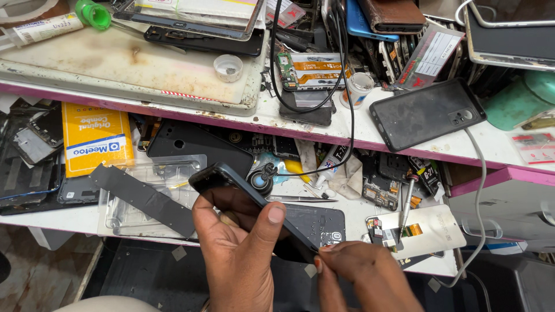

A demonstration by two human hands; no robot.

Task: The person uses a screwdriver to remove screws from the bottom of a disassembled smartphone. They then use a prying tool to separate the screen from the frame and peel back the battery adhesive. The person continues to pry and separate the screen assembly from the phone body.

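The left hand (240, 260) held a phone (248, 202) edge-up above the worktop (58, 218), with the right hand (361, 274) touching its lower end. Behind it lay tweezers (298, 199); a plastic tray (144, 196) sat to the left, a screwdriver (406, 205) to the right. Another phone (425, 112) lay on the shelf (260, 118) behind.

Black phone (254, 199), yellow box (94, 137) with white band, pink-edged white shelf (370, 136), green cap (93, 14).

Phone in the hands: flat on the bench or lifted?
Lifted, tilted edge-on. The left hand holds the dark phone above the bench; the right hand touches its lower corner.
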